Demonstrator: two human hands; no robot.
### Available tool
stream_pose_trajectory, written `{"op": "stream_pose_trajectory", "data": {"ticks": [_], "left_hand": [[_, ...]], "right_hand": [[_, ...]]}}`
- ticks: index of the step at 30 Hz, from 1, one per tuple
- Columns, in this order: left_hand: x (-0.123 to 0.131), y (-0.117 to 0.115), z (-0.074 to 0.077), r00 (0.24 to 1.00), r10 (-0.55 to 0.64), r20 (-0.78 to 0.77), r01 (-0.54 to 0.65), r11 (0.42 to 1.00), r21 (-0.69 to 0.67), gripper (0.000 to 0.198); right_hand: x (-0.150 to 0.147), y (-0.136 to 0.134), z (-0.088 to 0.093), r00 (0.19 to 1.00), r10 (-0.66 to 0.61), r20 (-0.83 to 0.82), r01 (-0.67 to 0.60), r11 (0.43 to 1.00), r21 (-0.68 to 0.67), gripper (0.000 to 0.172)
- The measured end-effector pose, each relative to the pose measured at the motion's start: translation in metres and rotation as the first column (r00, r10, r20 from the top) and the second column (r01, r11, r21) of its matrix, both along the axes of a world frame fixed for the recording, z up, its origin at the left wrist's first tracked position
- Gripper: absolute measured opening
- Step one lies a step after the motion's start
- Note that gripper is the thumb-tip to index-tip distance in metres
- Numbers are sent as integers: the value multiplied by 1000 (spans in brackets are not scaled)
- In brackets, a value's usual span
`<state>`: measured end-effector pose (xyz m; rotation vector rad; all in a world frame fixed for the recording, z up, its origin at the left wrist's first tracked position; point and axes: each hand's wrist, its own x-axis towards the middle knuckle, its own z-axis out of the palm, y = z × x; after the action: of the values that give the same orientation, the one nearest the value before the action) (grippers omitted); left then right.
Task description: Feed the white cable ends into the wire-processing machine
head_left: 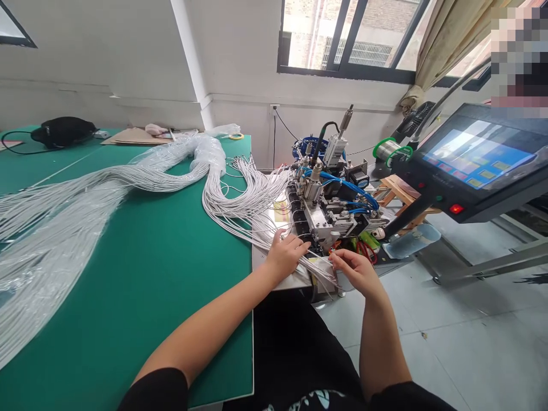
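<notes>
Thin white wires [240, 194], dozens of them, all alike and long. Heaped in a thick bundle on the green table [162, 274], partly wrapped in clear plastic [205, 149], then looping round and fanning out toward the machine [331, 214]. Loose strands crossing the metal plate [263, 251] at the table's right end. A few pulled taut between the two hands, just in front of the machine.

Left hand [286, 254] down on the strands at the plate's edge, fingers close together and bent. Whether gripping or only pressing, hard to tell. Right hand [357, 271] just to the right, off the table's edge, thumb and forefinger pinched on the ends of a few strands, other fingers curled.

Blue hoses [355, 191] looped over the machine. A touch screen [479, 154] on an arm to the right, lit. A green spool [387, 148] behind the machine. Far back on the table a black bag [64, 131] and a tape roll [236, 136].
</notes>
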<state>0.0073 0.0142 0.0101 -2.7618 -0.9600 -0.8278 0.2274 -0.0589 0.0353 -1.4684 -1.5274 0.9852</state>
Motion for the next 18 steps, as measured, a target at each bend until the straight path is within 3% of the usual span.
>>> {"op": "stream_pose_trajectory", "data": {"ticks": [2,5,9,12,18], "left_hand": [[-1,0,0,1000,1,5,-1,1000,8,30],[-2,1,-1,1000,-5,9,4,1000,19,31],[-2,2,-4,999,-47,10,46,999,25,37],[-1,2,-5,998,-44,46,44,999,12,31],[-1,0,-3,996,-44,80,42,999,31,21]], "right_hand": [[-1,-4,7,998,68,10,-68,997,-20,33],[0,-7,11,998,58,32,-58,998,-5,31],[0,-2,5,993,-116,27,114,990,88,30],[-3,6,-6,969,-246,-40,249,961,120,34],[-17,20,-20,911,-362,-198,393,907,149,34]]}}
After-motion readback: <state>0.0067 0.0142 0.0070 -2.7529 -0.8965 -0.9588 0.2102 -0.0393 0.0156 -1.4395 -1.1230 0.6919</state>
